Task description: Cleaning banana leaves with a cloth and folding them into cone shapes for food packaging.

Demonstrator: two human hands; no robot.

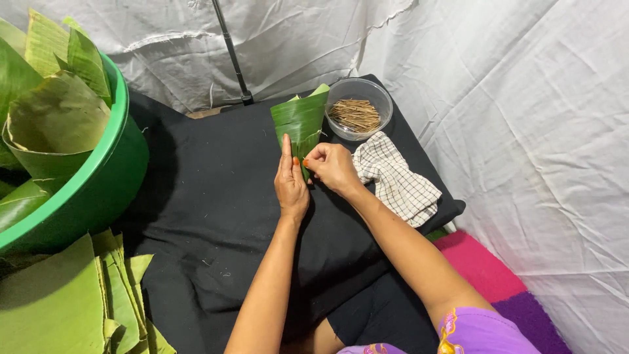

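So both hands are on a banana leaf cone (301, 124) sitting roughly mid-way across the black cloth (209, 196), wide end pointing away from the person. Left hand (290, 183) lies flat with fingers straight and together, pressed along the cone's left side. Right hand (333, 167) has its fingertips pinched at the cone's right edge; whether there's a stick between them, can't tell. Just right of the cone there's a clear bowl of thin wooden sticks (357, 115), and a checked rag (395, 180) below that. Way left of the cone sits a green tub (98, 183) stuffed with leaves, plus a stack of cut leaves (72, 301) in front of it.
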